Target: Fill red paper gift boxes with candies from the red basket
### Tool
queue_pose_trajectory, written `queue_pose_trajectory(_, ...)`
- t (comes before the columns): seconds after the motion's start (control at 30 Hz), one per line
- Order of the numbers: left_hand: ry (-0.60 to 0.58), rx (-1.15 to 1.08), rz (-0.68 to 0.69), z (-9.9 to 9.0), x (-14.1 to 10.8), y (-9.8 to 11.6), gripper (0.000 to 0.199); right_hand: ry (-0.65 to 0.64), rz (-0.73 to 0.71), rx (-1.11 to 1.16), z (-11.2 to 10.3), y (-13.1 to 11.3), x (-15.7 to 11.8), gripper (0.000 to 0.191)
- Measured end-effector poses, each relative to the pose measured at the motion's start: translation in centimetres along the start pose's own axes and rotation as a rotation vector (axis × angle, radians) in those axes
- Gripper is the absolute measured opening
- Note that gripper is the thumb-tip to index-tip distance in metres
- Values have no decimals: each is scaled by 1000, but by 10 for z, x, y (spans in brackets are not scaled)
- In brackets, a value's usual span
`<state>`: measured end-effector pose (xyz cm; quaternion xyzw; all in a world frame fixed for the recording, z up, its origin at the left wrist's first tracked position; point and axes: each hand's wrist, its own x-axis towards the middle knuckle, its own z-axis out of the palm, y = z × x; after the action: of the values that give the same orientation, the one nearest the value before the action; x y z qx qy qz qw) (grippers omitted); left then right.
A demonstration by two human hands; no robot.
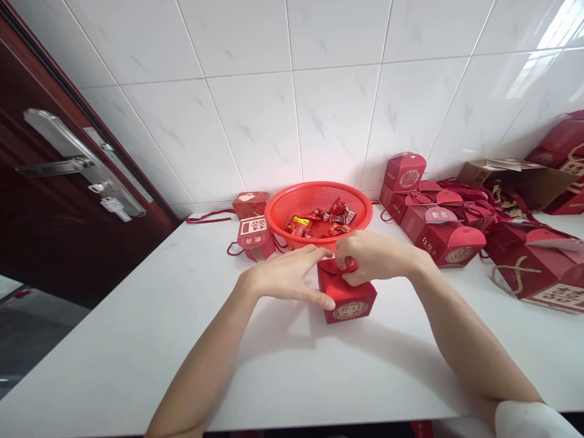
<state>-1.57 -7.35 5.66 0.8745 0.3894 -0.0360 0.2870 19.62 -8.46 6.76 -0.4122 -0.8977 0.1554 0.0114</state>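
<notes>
A small red paper candy box (351,301) with a gold round emblem on its front stands upright on the white table. My left hand (292,274) spans its left side, with the thumb against the front corner and the fingers towards the back. On top, my right hand (365,255) has its fingers curled around the box's top flaps. The flaps are partly hidden by those fingers. Just behind the box is a red plastic basket (319,190) with wrapped candies (337,213) in it.
Red boxes with ribbons (256,237) stand left of the basket. Several more red boxes (442,237) crowd the right, near an open cardboard box (542,182) and a larger roped box (538,261). Behind rises a tiled wall (337,115); a dark door (45,201) is at left.
</notes>
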Motion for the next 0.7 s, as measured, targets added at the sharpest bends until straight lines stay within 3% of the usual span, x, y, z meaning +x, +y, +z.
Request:
queue_pose_trajectory(0.13,65,-52,39,6,4,4,109,76,-4,20,-6,10,-8,8)
queue_pose_trajectory(0.33,117,-89,124,16,15,4,97,88,50,-27,-3,15,-5,5)
queue_pose_trajectory(0.53,117,-121,116,17,19,2,83,48,70,-15,-1,16,1,5)
queue_pose_trajectory(0.7,88,-36,31,20,23,3,70,13,88,-28,3,19,8,6)
